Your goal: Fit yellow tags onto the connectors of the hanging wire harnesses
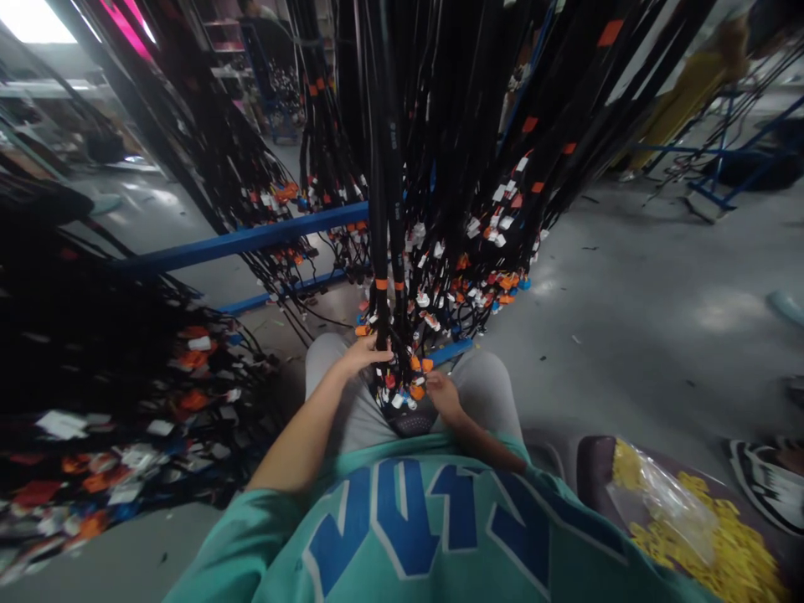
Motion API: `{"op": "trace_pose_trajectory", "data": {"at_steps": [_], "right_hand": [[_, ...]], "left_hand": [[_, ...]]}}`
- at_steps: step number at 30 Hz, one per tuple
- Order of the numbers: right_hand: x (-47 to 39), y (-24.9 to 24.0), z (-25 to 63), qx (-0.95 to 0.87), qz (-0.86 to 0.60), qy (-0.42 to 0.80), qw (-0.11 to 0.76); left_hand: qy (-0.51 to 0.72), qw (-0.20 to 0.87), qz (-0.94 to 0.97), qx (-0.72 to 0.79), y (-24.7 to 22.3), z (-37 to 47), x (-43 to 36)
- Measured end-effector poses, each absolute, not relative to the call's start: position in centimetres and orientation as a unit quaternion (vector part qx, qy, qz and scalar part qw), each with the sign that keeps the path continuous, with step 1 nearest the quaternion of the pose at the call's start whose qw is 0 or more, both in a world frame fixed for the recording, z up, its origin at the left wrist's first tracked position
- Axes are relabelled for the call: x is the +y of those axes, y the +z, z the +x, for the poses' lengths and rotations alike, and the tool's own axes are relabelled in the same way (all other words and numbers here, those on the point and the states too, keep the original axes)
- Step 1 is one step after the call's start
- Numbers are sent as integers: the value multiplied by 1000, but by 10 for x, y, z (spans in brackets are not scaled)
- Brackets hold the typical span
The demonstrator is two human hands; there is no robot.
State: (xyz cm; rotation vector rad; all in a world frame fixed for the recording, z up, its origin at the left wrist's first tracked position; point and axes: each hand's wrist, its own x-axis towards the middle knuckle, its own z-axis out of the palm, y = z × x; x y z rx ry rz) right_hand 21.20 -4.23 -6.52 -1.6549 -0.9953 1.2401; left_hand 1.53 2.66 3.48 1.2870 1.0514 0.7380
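Note:
Black cable bundles (394, 209) with orange tape bands hang down in front of me and end between my knees in a cluster of white, orange, red and blue connectors (411, 389). My left hand (368, 353) is closed around the lower part of the bundle, thumb lying across its front. On the right side of the cluster, my right hand (443, 394) has its fingers bent close together at the orange connectors; whether something small sits between the fingertips is too small to tell.
A blue rack bar (251, 240) crosses behind the bundles. More cables with connectors (188, 360) hang at the left. Yellow plastic pieces and a clear bag lie on a dark seat or tray (594, 481) at lower right, near a person's shoe (770, 486).

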Motion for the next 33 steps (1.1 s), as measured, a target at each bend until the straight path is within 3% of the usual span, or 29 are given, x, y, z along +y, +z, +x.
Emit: {"op": "trace_pose_trajectory", "data": {"at_steps": [5,8,11,15,21,26,33], "right_hand": [[-42,-45,224,-440,-647,397,480],[-40,-25,227,-516,-556,422,496],[-36,-9,224,-579,-452,498,461],[-30,-5,223,-567,-422,601,373],[-30,1,234,-508,-420,668,345],[-35,20,259,-423,-314,807,266],[-30,20,261,-384,-351,801,295]], "left_hand": [[346,622,503,490,32,45,10],[355,624,488,497,35,66,-1],[330,651,480,487,42,75,-8],[281,688,474,473,44,72,-4],[358,627,493,486,26,64,20],[326,640,522,460,11,71,27],[301,660,518,453,-6,62,24]]}}
